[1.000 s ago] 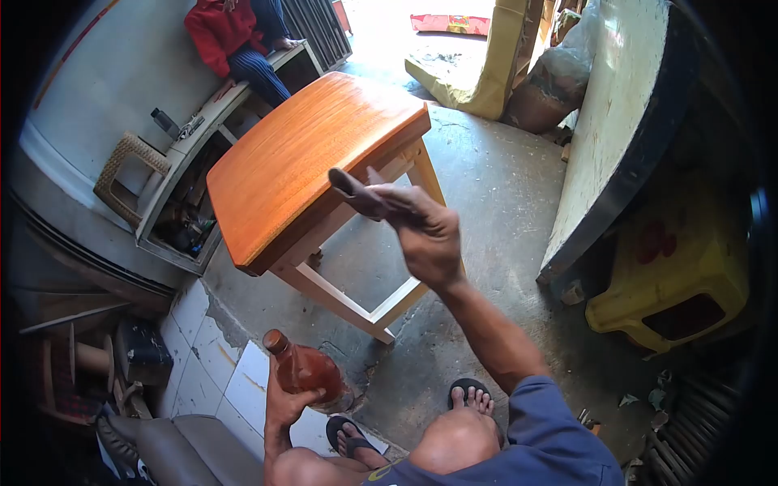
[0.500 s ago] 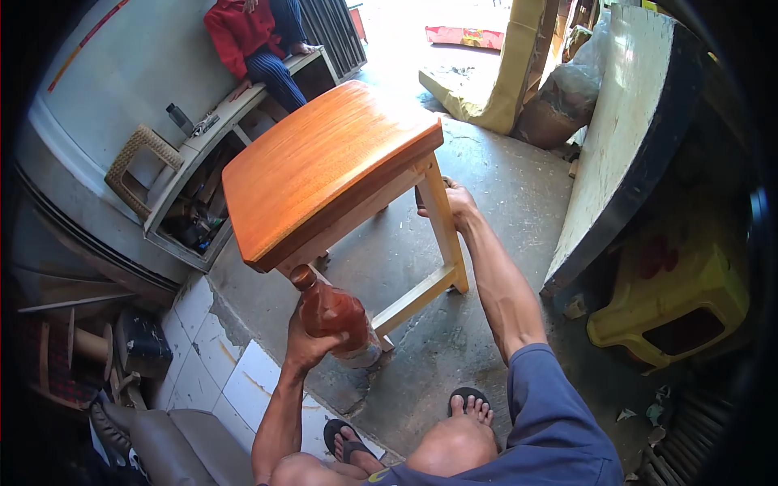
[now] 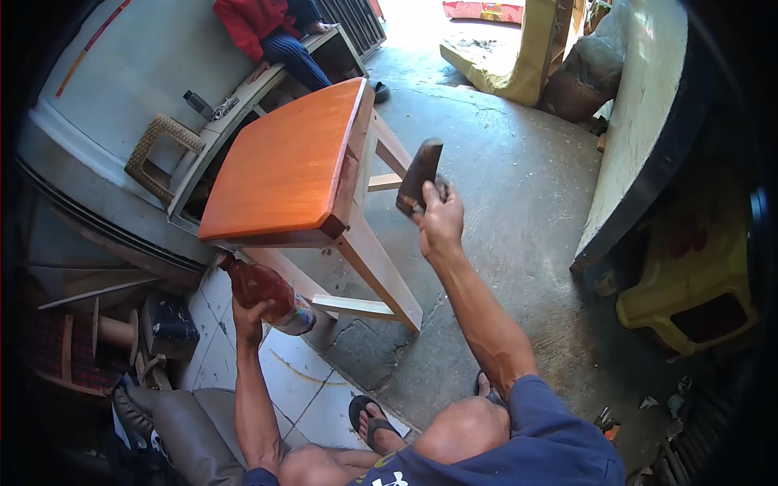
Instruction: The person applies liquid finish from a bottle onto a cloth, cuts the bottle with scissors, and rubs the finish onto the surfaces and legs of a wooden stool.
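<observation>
A wooden stool (image 3: 284, 162) stands before me, its seat coated glossy orange-brown and its legs pale bare wood. My left hand (image 3: 250, 320) is wrapped round a clear plastic bottle (image 3: 266, 293) of reddish-brown liquid, tilted beside the stool's near left leg. To the right of the stool, my right hand (image 3: 442, 217) is raised and closed on a dark, stiff, flat piece (image 3: 421, 174), which does not touch the stool. What that piece is made of I cannot make out.
A person in a red top (image 3: 251, 28) sits on a low cabinet (image 3: 203, 154) at the upper left. A yellow plastic stool (image 3: 689, 275) stands at right, by a pale curved panel (image 3: 636, 121). White tiles (image 3: 308, 373) edge the concrete floor.
The stool has turned, showing another side. My right hand has come from behind a leg, lifting the dark piece into view. The bottle has moved left with my left hand.
</observation>
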### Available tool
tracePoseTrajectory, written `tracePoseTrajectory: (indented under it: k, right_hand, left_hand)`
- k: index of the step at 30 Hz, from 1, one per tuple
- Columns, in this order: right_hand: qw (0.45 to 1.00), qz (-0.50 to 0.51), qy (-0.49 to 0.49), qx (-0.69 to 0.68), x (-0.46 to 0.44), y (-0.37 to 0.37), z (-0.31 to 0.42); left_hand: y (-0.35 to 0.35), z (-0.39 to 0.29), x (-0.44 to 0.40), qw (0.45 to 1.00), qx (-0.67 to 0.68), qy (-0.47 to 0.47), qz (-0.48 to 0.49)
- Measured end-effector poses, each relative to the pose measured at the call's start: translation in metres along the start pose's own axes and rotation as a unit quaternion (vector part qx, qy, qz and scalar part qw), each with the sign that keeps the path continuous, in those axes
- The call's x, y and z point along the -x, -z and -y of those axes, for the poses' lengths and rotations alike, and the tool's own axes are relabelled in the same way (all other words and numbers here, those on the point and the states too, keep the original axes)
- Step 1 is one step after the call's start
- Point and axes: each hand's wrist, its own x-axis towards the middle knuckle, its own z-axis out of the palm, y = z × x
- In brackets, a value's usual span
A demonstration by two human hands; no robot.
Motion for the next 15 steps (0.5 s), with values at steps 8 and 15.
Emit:
tracePoseTrajectory:
  k: [8, 15]
  right_hand:
    - [0.891, 0.131, 0.336, 0.277, -0.102, -0.093, 0.053]
    - [0.824, 0.298, 0.407, 0.256, 0.114, -0.017, 0.045]
  left_hand:
    - [-0.012, -0.035, 0.051, 0.999, -0.001, 0.049, -0.021]
    - [-0.026, -0.045, 0.061, 0.995, 0.036, 0.068, 0.058]
